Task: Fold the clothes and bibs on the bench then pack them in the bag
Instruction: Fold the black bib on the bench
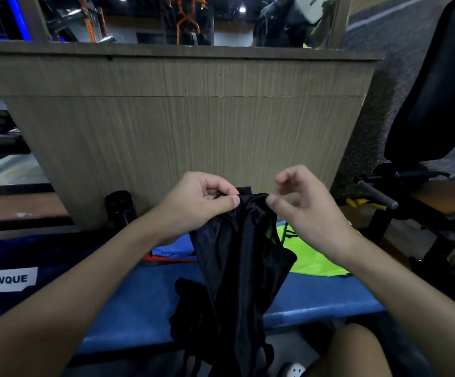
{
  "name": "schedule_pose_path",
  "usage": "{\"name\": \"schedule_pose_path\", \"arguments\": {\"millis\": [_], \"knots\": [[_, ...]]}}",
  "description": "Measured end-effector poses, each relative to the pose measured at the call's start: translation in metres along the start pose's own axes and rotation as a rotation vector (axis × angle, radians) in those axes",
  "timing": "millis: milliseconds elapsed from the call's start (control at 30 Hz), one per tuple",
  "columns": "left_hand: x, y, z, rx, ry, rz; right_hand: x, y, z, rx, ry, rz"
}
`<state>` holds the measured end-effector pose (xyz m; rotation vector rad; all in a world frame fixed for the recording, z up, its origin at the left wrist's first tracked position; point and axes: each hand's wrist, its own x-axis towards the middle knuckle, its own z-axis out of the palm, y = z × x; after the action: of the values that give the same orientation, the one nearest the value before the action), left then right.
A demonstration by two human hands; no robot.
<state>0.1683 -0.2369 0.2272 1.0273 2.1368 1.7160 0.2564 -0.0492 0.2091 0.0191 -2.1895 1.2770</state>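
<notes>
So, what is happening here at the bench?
A person holds a black garment up over the blue bench, the left hand and the right hand each pinching its top edge. It is not folded yet. A neon yellow bib lies on the bench; the navy bag sits at the left.

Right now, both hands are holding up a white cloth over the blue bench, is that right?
Not quite: the head view shows the cloth is black, not white. The left hand and right hand do hold it up by its top edge over the blue bench.
</notes>
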Motion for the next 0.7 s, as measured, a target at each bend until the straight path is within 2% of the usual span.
{"name": "schedule_pose_path", "arguments": {"millis": [33,67,167,267,500,600,700], "knots": [[0.001,-0.001,-0.001,0.009,0.009,-0.006,-0.002,-0.002,0.002,-0.053,0.105,-0.040],[0.002,-0.002,-0.002,0.025,0.020,-0.006,-0.005,-0.003,0.004,-0.058,0.142,-0.033],[0.003,-0.003,-0.001,0.069,0.054,0.005,-0.013,-0.004,0.016,-0.048,-0.055,0.106],[0.004,-0.002,0.000,0.100,0.055,0.004,-0.020,-0.001,0.027,-0.026,-0.198,0.131],[0.000,-0.005,-0.011,0.137,-0.050,0.000,-0.017,0.007,0.028,0.168,-0.065,0.205],[0.001,-0.006,-0.013,0.157,-0.090,0.005,-0.014,0.006,0.024,0.390,-0.129,0.274],[0.000,-0.004,-0.014,0.196,-0.121,0.007,-0.012,0.005,0.022,0.313,-0.184,0.280]]}}
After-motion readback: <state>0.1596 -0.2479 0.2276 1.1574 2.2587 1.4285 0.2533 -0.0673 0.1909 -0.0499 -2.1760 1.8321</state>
